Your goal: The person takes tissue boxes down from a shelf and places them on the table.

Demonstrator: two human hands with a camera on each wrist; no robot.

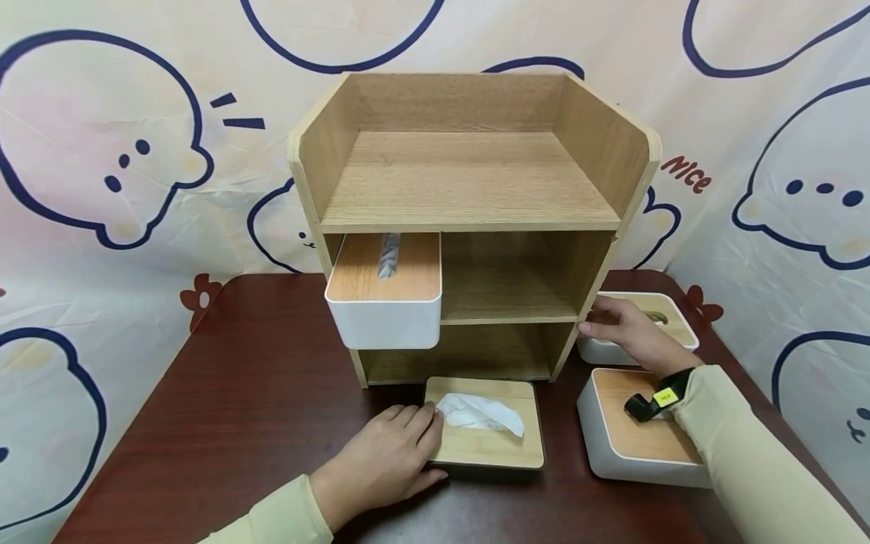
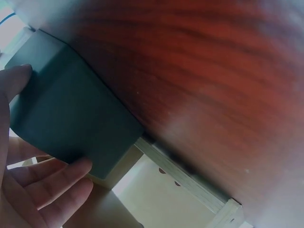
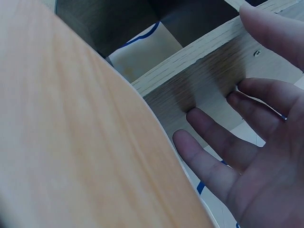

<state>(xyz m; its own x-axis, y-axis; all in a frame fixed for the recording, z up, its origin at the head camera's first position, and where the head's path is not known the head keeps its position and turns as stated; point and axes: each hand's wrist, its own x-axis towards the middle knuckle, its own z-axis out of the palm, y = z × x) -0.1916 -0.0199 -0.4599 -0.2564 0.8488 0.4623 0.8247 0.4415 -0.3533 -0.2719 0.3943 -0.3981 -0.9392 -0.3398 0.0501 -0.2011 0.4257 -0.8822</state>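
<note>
A low dark green tissue box (image 1: 519, 446) with a pale wood lid and a white tissue stands on the table in front of the shelf. My left hand (image 1: 384, 461) grips its left end, the thumb low at the front corner and the fingers at the lid's edge; the left wrist view shows this dark side (image 2: 71, 99) between them. My right hand (image 1: 635, 332) touches the right side panel of the wooden shelf (image 1: 469, 181), fingertips against the wood in the right wrist view. Those fingers (image 3: 223, 137) are nearly straight.
A white tissue box (image 1: 387, 325) with a wood lid juts from the shelf's middle left compartment. Right of the shelf stand a white box (image 1: 673, 306) and a larger wood-lidded box (image 1: 646, 468), the latter under my right wrist. A patterned curtain (image 1: 136, 302) hangs around the dark table (image 1: 238, 393).
</note>
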